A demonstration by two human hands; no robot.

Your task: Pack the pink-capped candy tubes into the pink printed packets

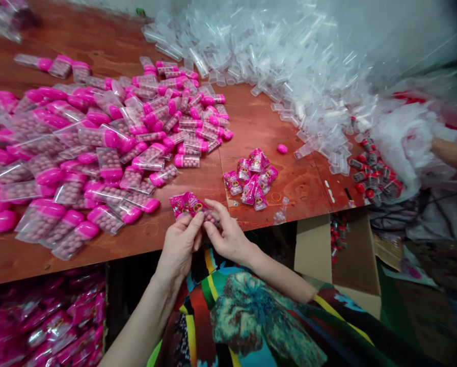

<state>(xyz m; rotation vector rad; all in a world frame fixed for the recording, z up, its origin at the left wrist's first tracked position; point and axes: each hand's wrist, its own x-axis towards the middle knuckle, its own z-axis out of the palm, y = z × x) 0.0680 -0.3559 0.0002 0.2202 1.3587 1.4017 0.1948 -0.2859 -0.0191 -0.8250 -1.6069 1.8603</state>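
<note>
Just off the front edge of the table, my left hand (180, 242) pinches a shiny pink printed packet (184, 203) between thumb and fingers. My right hand (230, 237) is closed at the right end of that packet, its thumb and index finger around it. Pinkish balls show between the fingertips, but their container is mostly hidden. To the right of my hands lies a small pile of similar filled pink packets (251, 186). On the left is a large heap of clear flat containers (109, 163) with pink caps, filled with pale pink balls.
A loose pink cap (282, 148) lies on the red-brown table (247, 112). Empty clear tubes (266, 51) are heaped behind. Red-capped small containers (377, 173) sit right, near another person's arm (452, 153). Below are an open cardboard box (314, 244) and many pink wrappers (48, 321).
</note>
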